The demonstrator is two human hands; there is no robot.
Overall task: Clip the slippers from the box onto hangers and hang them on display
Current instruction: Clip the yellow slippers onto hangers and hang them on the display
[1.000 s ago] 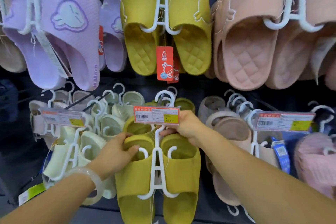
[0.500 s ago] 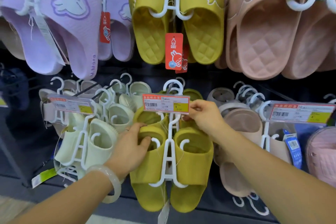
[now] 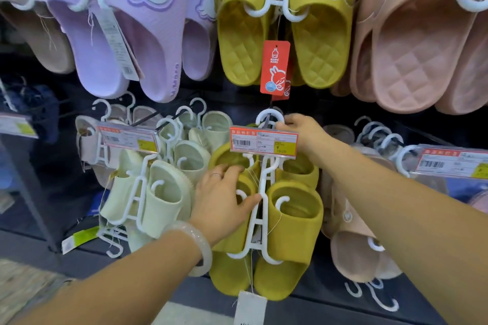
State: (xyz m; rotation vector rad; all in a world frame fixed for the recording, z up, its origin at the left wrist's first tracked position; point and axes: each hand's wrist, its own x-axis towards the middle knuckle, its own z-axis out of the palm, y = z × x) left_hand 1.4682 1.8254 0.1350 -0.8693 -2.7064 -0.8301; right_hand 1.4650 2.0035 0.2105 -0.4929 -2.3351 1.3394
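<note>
A pair of mustard-yellow slippers is clipped on a white hanger in the lower display row. Its hook sits on the peg behind a red and white price tag. My right hand pinches the hanger's hook beside the tag. My left hand lies over the left slipper, fingers spread across its strap and the hanger stem. More yellow slippers hang behind the front pair, mostly hidden.
Lilac slippers, yellow slippers and pink slippers hang in the upper row. Pale green pairs hang to the left, beige pairs to the right. Spare white hooks lie on the dark shelf.
The view has moved closer to the rack. My right hand has risen from beside the tag to the hook. My left hand has shifted right, across the slipper toward the hanger stem.
</note>
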